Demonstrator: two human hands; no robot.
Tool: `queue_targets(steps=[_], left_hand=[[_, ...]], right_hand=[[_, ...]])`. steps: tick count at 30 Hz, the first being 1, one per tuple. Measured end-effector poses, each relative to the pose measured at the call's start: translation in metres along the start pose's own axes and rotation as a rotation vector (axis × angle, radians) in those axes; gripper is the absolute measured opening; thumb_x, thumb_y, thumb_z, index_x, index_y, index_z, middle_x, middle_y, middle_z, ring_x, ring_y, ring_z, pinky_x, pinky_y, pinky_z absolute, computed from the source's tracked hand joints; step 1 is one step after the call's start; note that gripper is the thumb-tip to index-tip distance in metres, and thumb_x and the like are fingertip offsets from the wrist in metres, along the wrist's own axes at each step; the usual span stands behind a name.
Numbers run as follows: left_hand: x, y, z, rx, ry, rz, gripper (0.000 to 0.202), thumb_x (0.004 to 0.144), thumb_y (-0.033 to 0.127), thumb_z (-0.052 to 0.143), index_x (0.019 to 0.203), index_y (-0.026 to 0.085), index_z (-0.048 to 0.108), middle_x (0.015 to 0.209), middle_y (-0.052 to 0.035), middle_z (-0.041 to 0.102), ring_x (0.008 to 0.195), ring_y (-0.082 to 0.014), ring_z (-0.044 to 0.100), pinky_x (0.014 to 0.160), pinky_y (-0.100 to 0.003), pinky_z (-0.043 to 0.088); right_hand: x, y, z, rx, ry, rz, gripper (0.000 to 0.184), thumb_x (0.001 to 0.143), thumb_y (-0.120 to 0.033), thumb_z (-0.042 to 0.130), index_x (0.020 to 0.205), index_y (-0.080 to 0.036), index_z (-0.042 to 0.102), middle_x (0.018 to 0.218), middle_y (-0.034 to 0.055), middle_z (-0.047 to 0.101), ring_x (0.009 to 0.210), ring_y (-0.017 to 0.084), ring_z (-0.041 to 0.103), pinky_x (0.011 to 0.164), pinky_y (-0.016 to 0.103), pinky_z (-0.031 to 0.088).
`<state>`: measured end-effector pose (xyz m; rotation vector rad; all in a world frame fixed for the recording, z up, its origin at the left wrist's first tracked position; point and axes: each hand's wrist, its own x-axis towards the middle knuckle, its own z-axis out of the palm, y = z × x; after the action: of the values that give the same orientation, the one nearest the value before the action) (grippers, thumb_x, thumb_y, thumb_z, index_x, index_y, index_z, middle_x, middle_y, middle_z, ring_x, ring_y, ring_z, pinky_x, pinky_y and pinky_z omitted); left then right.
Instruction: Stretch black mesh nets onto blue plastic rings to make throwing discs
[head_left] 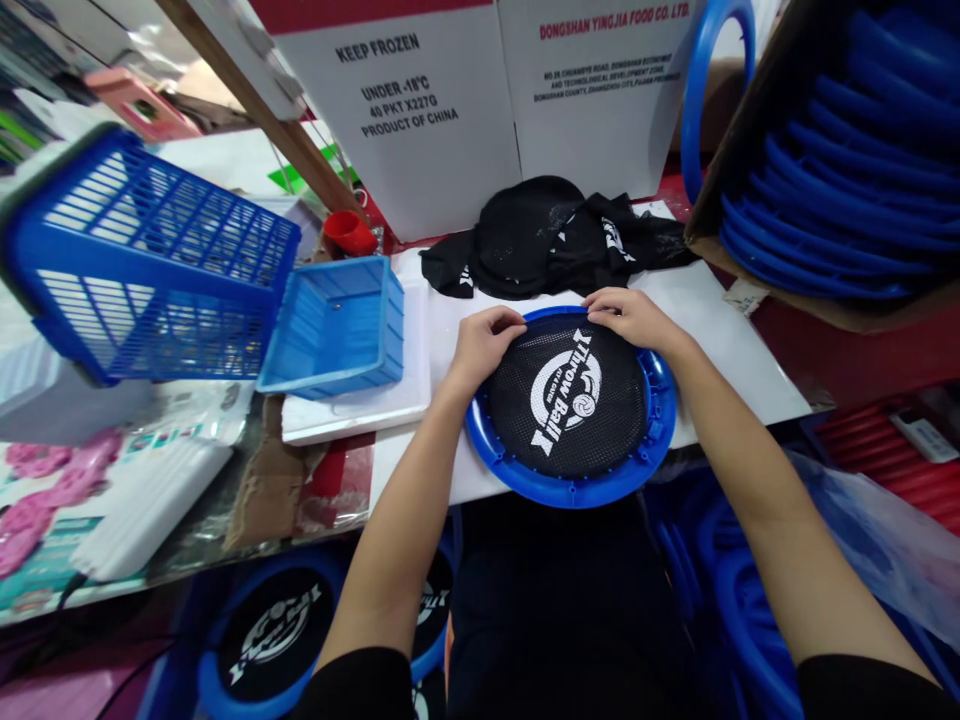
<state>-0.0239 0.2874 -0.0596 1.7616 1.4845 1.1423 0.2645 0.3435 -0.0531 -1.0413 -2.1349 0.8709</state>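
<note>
A blue plastic ring (574,494) lies on the white table board, close to my body. Inside it sits a round black mesh (615,400) printed in white with "Throw Ball". At the ring's far left edge, my left hand (484,345) is closed, thumb and forefinger pinching the mesh's border. My right hand (634,318) is closed too, pinching the border at the far right edge. Small pegs show along the near part of the ring. Just beyond my hands lies a pile of black mesh pieces (525,235).
On the left stand a light blue tray (330,335), a blue basket (172,260) and a red cup (350,232). White cartons (420,170) form the back. A box of stacked blue rings (832,190) is at right. Printed rings (274,640) lie below the table.
</note>
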Motion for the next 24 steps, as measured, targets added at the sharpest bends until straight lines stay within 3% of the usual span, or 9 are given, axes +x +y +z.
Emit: queue_targets(steps=[5,11,24], left_hand=[[0.006,-0.003,-0.001,-0.061,-0.044,-0.034,0.007,0.085,0.014,0.073,0.085,0.02,0.077,0.092,-0.0037,0.082,0.09,-0.02,0.076,0.092,-0.038,0.062],[0.012,-0.006,-0.002,-0.097,-0.069,-0.054,0.023,0.086,0.014,0.075,0.109,0.018,0.076,0.09,-0.0045,0.081,0.09,-0.0205,0.078,0.094,-0.039,0.062],[0.012,0.001,-0.004,0.103,-0.057,0.055,0.015,0.087,0.01,0.075,0.098,0.02,0.077,0.091,-0.0041,0.083,0.09,-0.021,0.078,0.095,-0.039,0.062]], right_hand=[[0.005,0.005,-0.002,0.035,-0.062,0.023,0.021,0.092,-0.04,0.068,0.082,-0.024,0.078,0.124,0.0102,0.075,0.109,0.029,0.069,0.107,0.054,0.056],[0.01,0.008,-0.005,0.04,-0.125,0.047,0.023,0.09,-0.045,0.071,0.083,-0.025,0.078,0.123,0.0089,0.073,0.107,0.028,0.067,0.109,0.054,0.054],[0.011,0.006,-0.005,0.05,-0.119,0.055,0.026,0.088,-0.048,0.073,0.083,-0.024,0.079,0.119,0.009,0.072,0.104,0.026,0.066,0.106,0.051,0.054]])
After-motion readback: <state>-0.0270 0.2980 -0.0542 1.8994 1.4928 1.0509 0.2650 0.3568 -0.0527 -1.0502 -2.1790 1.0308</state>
